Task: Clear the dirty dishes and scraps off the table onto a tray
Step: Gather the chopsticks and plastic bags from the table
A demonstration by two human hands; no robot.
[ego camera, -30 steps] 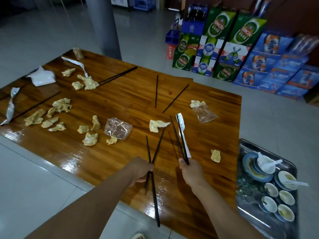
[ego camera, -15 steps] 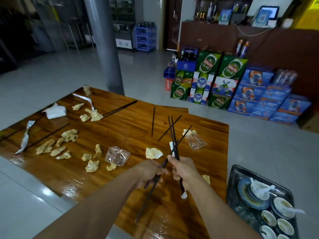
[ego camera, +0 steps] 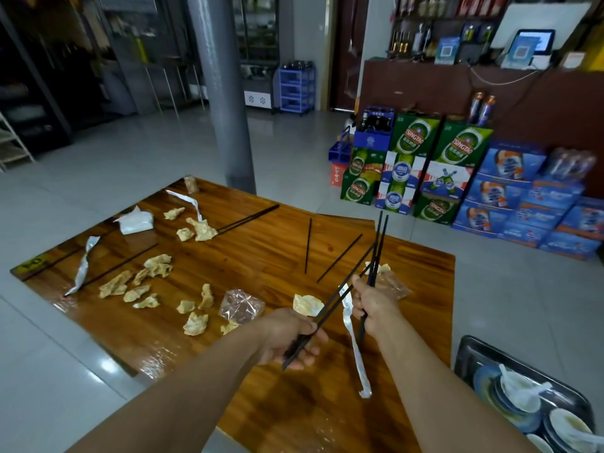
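Observation:
My left hand (ego camera: 291, 338) grips a pair of black chopsticks (ego camera: 340, 292) that slant up to the right above the wooden table (ego camera: 261, 250). My right hand (ego camera: 372, 305) grips a second black pair (ego camera: 377, 243) held nearly upright, together with a white paper chopstick sleeve (ego camera: 354, 348) that hangs down from it. The two pairs cross between my hands. Loose chopsticks (ego camera: 308, 245) and crumpled tissue scraps (ego camera: 153, 273) lie on the table. A metal tray (ego camera: 470, 354) with stacked bowls and spoons sits low at the right.
Clear plastic wrappers (ego camera: 240, 305) and white paper strips (ego camera: 83, 264) lie among the scraps. A grey pillar (ego camera: 222, 93) stands behind the table. Beer cartons (ego camera: 415, 165) are stacked on the floor to the right, before a dark counter (ego camera: 490, 89).
Both hands have lifted their chopsticks off the table and drawn together. The right pair now stands nearly upright with the paper sleeve dangling. The view has tilted up.

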